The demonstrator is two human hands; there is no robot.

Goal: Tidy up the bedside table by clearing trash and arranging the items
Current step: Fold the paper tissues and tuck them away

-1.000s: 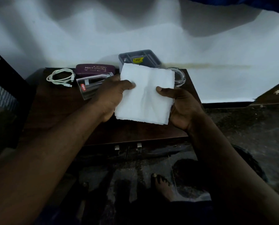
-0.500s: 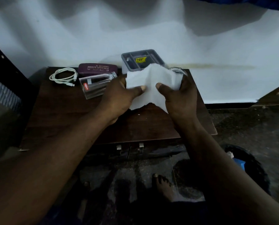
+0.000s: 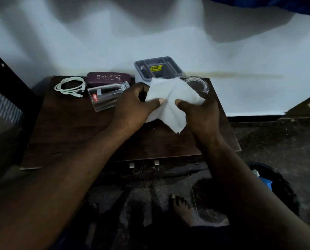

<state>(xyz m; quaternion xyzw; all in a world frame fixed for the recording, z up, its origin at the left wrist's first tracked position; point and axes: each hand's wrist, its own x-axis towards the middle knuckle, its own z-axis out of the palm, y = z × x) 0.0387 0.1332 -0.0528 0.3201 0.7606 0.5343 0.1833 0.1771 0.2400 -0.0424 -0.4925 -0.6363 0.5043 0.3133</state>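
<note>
The white tissue (image 3: 170, 100) hangs bunched between both hands, just above the bedside table (image 3: 74, 134). The left hand (image 3: 132, 105) pinches its left edge and the right hand (image 3: 201, 112) grips its right side. To crumple it well, gather the loose lower corner into the palms, clear of the glass dish (image 3: 197, 84) just beyond the right hand. Then likely drop it in the bin (image 3: 287, 188) under the right forearm.

Left hand (image 3: 132, 110) and right hand (image 3: 203, 112) on a creased white tissue (image 3: 170, 103) over the dark bedside table (image 3: 78, 138), glass tumbler (image 3: 105, 100) alongside.
</note>
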